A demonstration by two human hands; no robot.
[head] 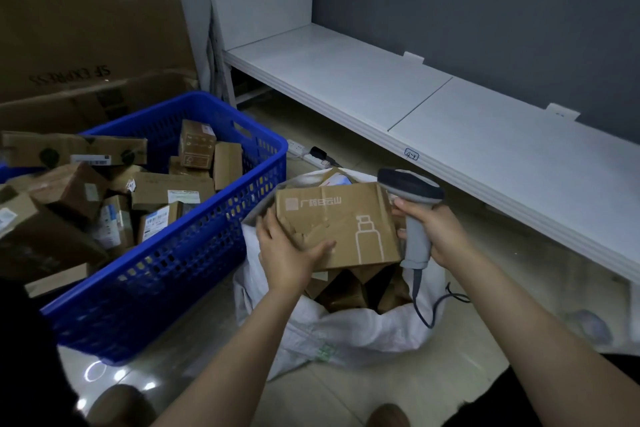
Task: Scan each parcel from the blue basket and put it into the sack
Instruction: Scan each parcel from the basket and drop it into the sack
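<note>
Head view – A: What are we standing on?
B: A pale, glossy tile floor [381, 392]. We face a grey wall [485, 10] with one low white shelf [381, 87] along it. Big cartons [86, 10] lean at the left, and one power strip [304, 151] lies on the floor under the shelf.
A: How many of each do we count?
B: One blue basket [173, 270], with about a dozen brown boxes [166, 191] showing; the pile hides any others. One white sack [346, 333] stands open just beside it, with at least three boxes inside. One scanner [417, 243], its cable hanging to the floor.
A: And our hands?
B: Our left hand [287, 253] grips the parcel [346, 218] at its near left corner, thumb on top, holding it over the sack's mouth. Our right hand [440, 232] is wrapped round the scanner's handle, with the scanner head at the parcel's right edge.
</note>
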